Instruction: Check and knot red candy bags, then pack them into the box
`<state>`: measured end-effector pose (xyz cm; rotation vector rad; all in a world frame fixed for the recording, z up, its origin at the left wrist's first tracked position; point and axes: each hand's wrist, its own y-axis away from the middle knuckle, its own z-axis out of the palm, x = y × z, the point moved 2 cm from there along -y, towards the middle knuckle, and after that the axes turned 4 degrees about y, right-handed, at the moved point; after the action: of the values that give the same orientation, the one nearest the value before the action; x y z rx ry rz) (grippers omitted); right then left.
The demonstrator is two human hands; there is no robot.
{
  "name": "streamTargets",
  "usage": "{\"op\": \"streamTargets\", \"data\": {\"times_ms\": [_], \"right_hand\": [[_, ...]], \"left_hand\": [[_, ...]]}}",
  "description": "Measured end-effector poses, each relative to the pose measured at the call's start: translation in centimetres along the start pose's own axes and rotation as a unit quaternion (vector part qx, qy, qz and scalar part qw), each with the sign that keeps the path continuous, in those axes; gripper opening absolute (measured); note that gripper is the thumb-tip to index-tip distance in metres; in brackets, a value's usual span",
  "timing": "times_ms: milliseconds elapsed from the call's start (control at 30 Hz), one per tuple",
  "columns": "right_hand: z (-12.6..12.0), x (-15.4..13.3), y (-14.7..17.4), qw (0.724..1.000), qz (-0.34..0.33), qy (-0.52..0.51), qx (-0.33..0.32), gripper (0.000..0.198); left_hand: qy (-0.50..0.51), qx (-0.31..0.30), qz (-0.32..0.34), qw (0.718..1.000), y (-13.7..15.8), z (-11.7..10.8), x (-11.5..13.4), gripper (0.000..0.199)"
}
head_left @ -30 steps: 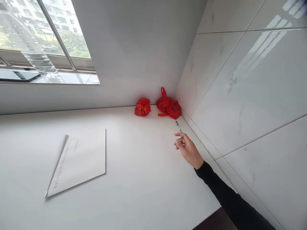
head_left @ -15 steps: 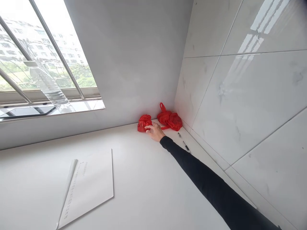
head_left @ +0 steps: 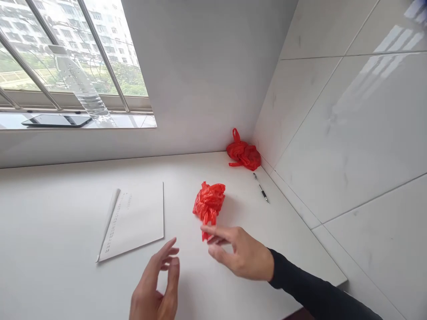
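Toward the middle of the white table (head_left: 50, 213), a crumpled red plastic bag (head_left: 209, 200) rests with its handles directed at the operator. The right hand (head_left: 245, 253) is positioned at these handles, index finger overlapping them, thumb set apart below; whether the fingers grip the plastic cannot be determined. The left hand (head_left: 155, 284) is unclosed, thumb parted from fingers, located between the bag and a white booklet (head_left: 140, 226). A second red bag (head_left: 245, 154) sits at the wall corner, near a pen (head_left: 260, 187).
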<state>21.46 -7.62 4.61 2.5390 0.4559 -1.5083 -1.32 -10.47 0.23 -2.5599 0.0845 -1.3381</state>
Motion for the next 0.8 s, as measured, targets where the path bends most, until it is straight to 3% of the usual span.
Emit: {"op": "streamTargets", "data": {"times_ms": [67, 167, 233, 300, 400, 500, 600, 667, 733, 800], "right_hand": [[0.0, -1.1, 2.7, 0.999, 0.018, 0.017, -0.029, 0.037], [-0.5, -0.8, 4.3, 0.992, 0.008, 0.12, 0.035, 0.037], [-0.1, 0.1, 4.5, 0.986, -0.017, 0.161, 0.037, 0.041], [0.5, 0.9, 4.4, 0.987, -0.027, 0.159, 0.03, 0.029], [0.2, 1.6, 4.8, 0.989, -0.022, 0.13, 0.069, 0.003], [-1.7, 2.2, 6.2, 0.988, 0.036, 0.083, 0.125, 0.007], [-3.4, 3.3, 8.0, 0.981, 0.112, 0.06, 0.148, 0.014], [-3.5, 3.4, 8.7, 0.981, 0.113, 0.07, 0.143, 0.014], [-2.7, 3.0, 8.7, 0.985, 0.078, 0.075, 0.133, 0.031], [-1.4, 2.0, 7.9, 0.991, 0.041, 0.069, 0.106, 0.052]], "left_hand": [[0.012, -0.06, 0.001, 0.998, 0.1, 1.6, 0.9, 0.05], [-0.002, -0.124, 0.063, 0.99, 1.0, 3.1, 2.0, 0.038], [-0.011, -0.142, 0.097, 0.985, 1.7, 3.4, 2.4, 0.03], [-0.017, -0.15, 0.113, 0.982, 2.2, 3.3, 2.5, 0.032], [-0.029, -0.146, 0.135, 0.98, 2.0, 2.1, 2.3, 0.012], [-0.039, -0.104, 0.126, 0.986, 1.4, -0.3, 2.0, 0.022], [-0.06, -0.038, -0.016, 0.997, 1.1, -3.0, 1.7, 0.024], [-0.044, -0.028, -0.107, 0.993, 1.3, -3.9, 1.7, 0.03], [-0.021, -0.048, -0.094, 0.994, 1.5, -3.6, 2.0, 0.037], [-0.037, -0.077, 0.009, 0.996, 1.6, -2.7, 2.4, 0.042]]}}
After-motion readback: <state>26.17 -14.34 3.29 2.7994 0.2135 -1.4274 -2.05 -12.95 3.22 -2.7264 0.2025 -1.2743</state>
